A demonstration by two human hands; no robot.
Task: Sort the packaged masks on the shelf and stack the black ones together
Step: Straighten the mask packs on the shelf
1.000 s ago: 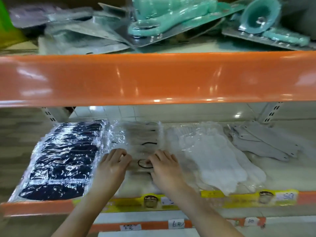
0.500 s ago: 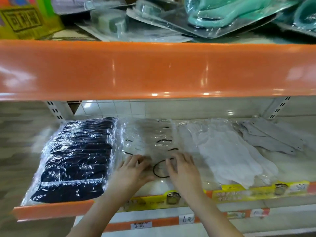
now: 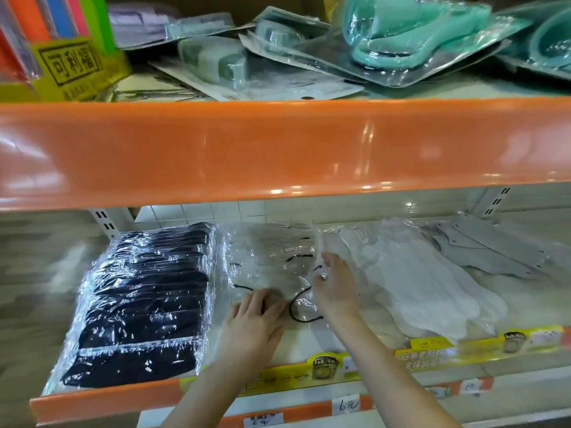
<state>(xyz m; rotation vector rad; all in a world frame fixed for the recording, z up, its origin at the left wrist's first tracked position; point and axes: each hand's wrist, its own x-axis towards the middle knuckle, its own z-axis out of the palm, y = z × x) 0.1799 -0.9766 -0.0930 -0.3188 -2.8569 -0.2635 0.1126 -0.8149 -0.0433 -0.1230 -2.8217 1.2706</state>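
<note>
head view, close, facing shelf [image 3: 278, 143], edges perhaps warped

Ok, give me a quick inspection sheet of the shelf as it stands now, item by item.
Surface: lower shelf, pale deck with an orange front lip and yellow price strips.
Job's things: black masks in clear wrap, stacked in an overlapping row at the left end; pale masks with black ear loops beside them in the middle.
Clutter: white gloves and grey sheets to the right.
Grips: left hand rests flat on the pale masks; right hand touches the wrap at their right edge, fingers fairly straight.
Cables: nothing seen.
Surroundings: upper shelf holds teal blister packs and a yellow box.
</note>
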